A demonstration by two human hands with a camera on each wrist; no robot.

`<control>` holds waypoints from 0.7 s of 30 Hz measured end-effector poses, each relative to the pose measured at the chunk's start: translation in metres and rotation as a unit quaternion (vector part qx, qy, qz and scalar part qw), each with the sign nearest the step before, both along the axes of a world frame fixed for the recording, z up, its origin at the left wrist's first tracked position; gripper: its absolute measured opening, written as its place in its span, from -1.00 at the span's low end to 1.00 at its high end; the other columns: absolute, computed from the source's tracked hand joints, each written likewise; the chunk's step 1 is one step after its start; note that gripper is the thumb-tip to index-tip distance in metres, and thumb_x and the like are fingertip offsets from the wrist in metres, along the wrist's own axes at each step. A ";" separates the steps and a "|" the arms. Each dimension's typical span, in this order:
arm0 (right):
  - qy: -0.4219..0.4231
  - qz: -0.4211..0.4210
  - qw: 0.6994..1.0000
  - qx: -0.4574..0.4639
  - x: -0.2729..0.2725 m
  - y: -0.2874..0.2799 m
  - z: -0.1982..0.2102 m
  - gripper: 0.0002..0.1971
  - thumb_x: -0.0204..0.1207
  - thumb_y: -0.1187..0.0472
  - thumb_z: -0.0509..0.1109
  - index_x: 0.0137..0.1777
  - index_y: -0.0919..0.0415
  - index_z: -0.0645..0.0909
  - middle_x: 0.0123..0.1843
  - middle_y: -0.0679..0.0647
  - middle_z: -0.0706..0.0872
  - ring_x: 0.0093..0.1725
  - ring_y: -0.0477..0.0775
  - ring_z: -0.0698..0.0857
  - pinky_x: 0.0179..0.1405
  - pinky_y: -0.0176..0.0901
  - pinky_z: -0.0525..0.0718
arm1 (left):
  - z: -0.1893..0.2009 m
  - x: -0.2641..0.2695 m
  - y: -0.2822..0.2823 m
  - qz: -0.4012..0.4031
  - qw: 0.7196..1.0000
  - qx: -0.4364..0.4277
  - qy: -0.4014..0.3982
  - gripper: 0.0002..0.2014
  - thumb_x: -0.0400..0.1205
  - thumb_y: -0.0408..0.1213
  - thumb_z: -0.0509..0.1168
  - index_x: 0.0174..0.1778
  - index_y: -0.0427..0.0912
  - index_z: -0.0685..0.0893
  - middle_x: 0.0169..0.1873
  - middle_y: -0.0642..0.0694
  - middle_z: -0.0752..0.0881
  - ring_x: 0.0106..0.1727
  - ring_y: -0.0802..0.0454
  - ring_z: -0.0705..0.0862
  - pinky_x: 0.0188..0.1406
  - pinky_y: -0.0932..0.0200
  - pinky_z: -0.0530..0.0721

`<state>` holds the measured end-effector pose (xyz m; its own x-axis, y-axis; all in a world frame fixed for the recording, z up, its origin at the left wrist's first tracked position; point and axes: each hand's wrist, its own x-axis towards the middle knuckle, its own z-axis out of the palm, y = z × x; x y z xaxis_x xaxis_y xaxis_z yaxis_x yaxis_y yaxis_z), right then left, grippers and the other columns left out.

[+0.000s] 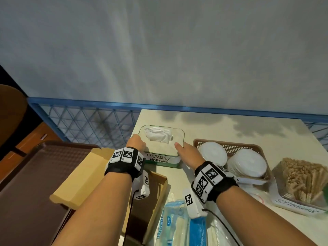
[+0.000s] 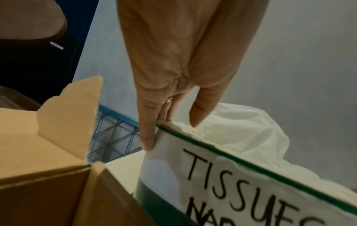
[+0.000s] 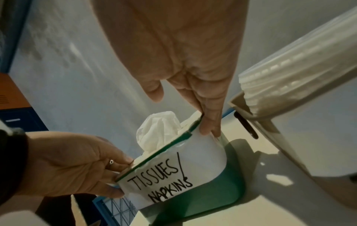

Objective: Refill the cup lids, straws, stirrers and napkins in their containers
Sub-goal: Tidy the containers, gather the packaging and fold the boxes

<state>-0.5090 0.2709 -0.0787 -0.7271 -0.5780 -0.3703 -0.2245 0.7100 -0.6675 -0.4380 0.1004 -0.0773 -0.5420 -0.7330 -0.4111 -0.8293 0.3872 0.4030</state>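
Observation:
The green napkin container (image 1: 161,161), labelled "TISSUES/NAPKINS", stands on the table's back left part. A crumpled white tissue (image 1: 158,135) sticks up from its top. My left hand (image 1: 137,142) is at its left end. In the left wrist view the straight fingers (image 2: 148,137) lie down its outer corner and the thumb hovers over the tissue (image 2: 241,130). My right hand (image 1: 182,148) is at the right end. There its straight fingers (image 3: 209,125) press the outer wall of the container (image 3: 203,159), and the thumb stands free in the air.
A brown basket (image 1: 230,146) with stacks of white lids (image 1: 247,163) stands right of the container. A tub of wooden stirrers (image 1: 301,180) is further right. An open cardboard box (image 1: 83,176), a brown tray (image 1: 35,183) and blue tissue packs (image 1: 179,228) lie near me.

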 end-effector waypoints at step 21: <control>0.342 0.175 0.897 0.219 -0.013 0.120 0.001 -0.85 0.59 0.27 0.24 0.13 0.13 0.53 0.10 0.06 0.66 0.03 0.08 0.68 -0.21 -0.22 0.37 | -0.029 -0.008 0.009 -0.031 0.997 -0.071 -0.024 -0.01 0.37 0.21 0.45 0.55 -0.33 0.23 0.46 -0.31 0.45 0.48 -0.22 0.42 0.39 -0.05 0.44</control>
<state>-0.5216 0.3909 -0.0781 -0.6739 -0.7225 -0.1543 -0.7347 0.6774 0.0368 -0.4463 0.1097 -0.1061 -0.5710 -0.7512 -0.3313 -0.8185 0.4894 0.3011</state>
